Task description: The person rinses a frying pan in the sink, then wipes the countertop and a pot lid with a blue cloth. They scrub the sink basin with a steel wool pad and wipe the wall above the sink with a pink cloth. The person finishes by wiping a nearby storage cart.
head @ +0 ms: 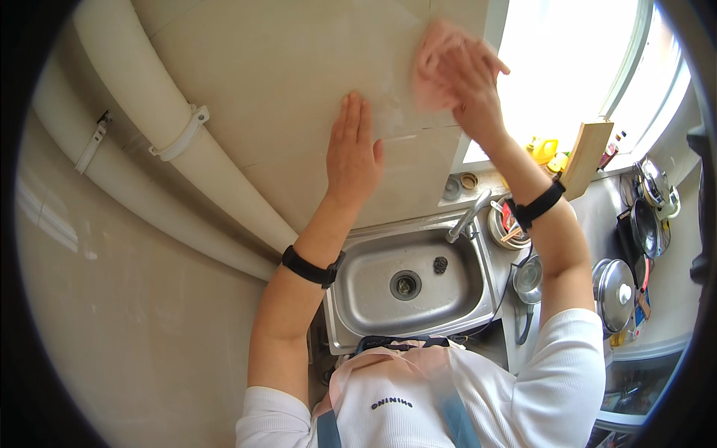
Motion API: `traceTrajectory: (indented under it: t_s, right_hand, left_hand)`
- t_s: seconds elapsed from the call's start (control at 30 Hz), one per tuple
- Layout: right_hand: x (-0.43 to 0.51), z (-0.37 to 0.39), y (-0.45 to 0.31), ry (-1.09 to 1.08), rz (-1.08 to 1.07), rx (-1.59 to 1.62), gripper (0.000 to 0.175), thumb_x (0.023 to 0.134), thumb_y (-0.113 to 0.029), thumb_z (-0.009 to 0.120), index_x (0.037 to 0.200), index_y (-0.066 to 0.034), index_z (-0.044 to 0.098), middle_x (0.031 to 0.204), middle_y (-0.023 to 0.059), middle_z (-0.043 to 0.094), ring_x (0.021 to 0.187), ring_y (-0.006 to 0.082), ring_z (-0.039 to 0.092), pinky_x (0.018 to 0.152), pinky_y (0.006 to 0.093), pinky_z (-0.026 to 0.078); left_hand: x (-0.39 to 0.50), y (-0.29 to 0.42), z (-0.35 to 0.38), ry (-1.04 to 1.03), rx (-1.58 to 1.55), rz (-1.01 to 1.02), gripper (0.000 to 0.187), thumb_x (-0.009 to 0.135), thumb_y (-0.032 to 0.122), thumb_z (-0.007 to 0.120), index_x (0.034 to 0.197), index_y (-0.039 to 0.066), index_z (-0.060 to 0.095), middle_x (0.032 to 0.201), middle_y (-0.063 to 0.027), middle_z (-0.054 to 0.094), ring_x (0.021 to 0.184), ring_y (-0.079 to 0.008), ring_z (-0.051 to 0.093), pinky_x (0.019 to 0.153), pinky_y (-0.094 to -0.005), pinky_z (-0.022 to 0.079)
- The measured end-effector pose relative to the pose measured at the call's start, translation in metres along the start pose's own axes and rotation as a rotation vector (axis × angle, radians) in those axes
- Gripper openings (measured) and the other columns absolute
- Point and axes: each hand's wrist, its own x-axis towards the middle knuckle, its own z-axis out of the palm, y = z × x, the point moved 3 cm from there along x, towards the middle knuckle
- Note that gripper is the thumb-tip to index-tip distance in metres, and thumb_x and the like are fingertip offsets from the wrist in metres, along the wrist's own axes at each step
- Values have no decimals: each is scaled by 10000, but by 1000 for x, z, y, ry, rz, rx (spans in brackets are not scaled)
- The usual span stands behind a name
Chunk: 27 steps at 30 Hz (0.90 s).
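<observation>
My left hand (355, 148) lies flat against the beige tiled wall (280, 73), its fingers pointing up and nothing held in it. Higher up and to the right, beside the window, my right hand (473, 84) presses a pink cloth (438, 64) on the same wall; both are blurred. Below my arms is a stainless steel sink (364, 291) with a drain strainer (405, 285) and a dark scouring pad (441, 265) in it. The faucet (469, 217) rises at the sink's back right.
White pipes (224, 185) run down the wall at left. Right of the sink stand stacked bowls (496, 227), a small pan (528, 280) and a lidded pot (616, 297). A wooden board (585, 157) and yellow bottles (543, 150) stand by the bright window (566, 56).
</observation>
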Motion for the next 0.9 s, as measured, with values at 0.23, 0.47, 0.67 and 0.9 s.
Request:
traceTrajectory:
  t_s: [0.23, 0.47, 0.67, 0.9]
  right_hand:
    - [-26, -11, 13, -288, -101, -32, 374, 683, -42, 617, 1032, -156, 691, 1284, 59, 528, 1262, 304, 423, 1021, 442, 372]
    - [-35, -2, -2, 12, 21, -28, 448, 629, 55, 596, 983, -193, 711, 1054, 61, 539, 1080, 274, 504, 874, 383, 460]
    - [-35, 12, -20, -268, 2, 139, 426, 589, 61, 614, 941, -151, 722, 1068, 69, 582, 1052, 268, 542, 876, 348, 464]
    - [1, 25, -49, 37, 43, 118, 429, 618, 79, 588, 962, -149, 707, 1039, 33, 584, 971, 242, 558, 815, 346, 473]
  left_hand:
    - [-12, -2, 3, -78, 12, -11, 657, 794, 88, 619, 1374, -28, 334, 1477, -190, 248, 1360, -339, 260, 1074, -423, 295]
    - [-26, -18, -2, -67, 25, -46, 648, 760, 73, 646, 1334, -59, 377, 1450, -202, 287, 1333, -348, 296, 1056, -435, 312]
    - [-40, -30, -8, -74, 56, -54, 653, 776, 76, 632, 1350, -53, 349, 1462, -197, 266, 1344, -352, 276, 1060, -438, 305]
    - [-52, -43, -15, -67, 73, -125, 678, 787, 92, 630, 1378, -31, 322, 1476, -193, 243, 1357, -351, 257, 1072, -435, 293]
